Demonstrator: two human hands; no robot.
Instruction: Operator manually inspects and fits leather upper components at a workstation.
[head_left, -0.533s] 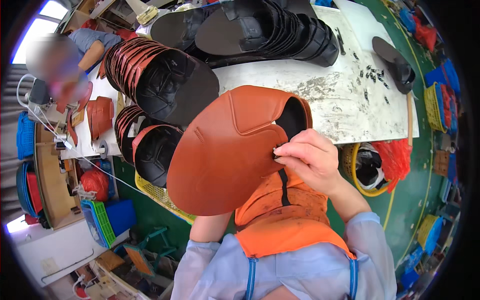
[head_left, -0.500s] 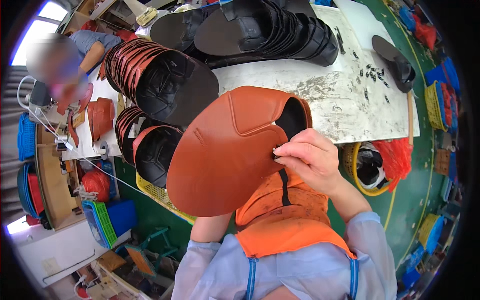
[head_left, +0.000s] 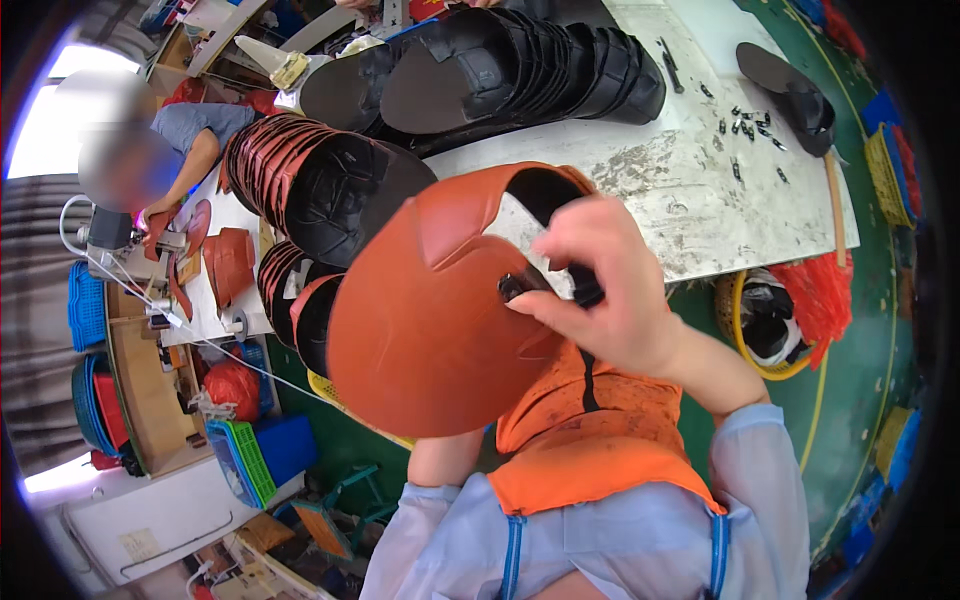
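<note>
A reddish-brown leather shoe upper [head_left: 400,330], its sole end rounded, is held up in front of me, tilted, its curved strap opening to the upper right. My left forearm [head_left: 445,462] runs up behind it; that hand is hidden and supports it from beneath. Against the strap edge sits a small shiny black buckle [head_left: 514,286]. The thumb of my right hand [head_left: 620,290] presses on this buckle, with the forefinger curled above and apart from it. Motion smears these fingers, and any behind the leather are hidden.
Stacked brown uppers [head_left: 290,160] and stacked black uppers [head_left: 520,75] stand on the white table [head_left: 700,225]. Small black buckles [head_left: 745,125] and a black sandal [head_left: 790,95] lie at right. Below is a yellow basket [head_left: 745,320] with a red bag. Another person works at left.
My right hand has opened from its pinch at the strap edge, its forefinger lifting up and left. The black buckle shows more fully, and the upper has turned slightly.
</note>
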